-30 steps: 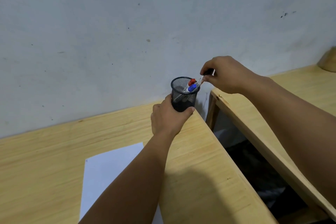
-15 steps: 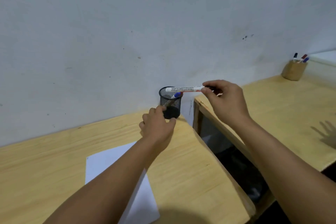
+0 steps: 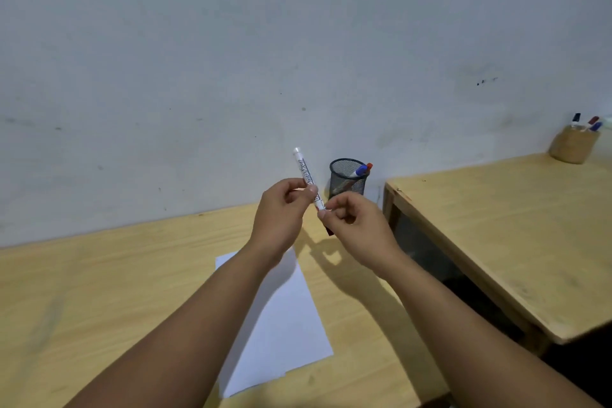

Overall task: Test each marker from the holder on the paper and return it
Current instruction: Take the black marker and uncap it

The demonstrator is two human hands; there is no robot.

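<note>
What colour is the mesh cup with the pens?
Black mesh holder, clearest in the head view.

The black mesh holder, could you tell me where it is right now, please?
In the head view, the black mesh holder stands against the wall, just beyond the right hand.

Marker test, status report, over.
Both hands on white marker: left hand grips barrel, right hand at cap end. Paper unobstructed. Mesh holder upright behind.

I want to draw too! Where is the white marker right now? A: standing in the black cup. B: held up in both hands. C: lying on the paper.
B: the white marker is pinched between the left hand and right hand, above the paper.
</note>
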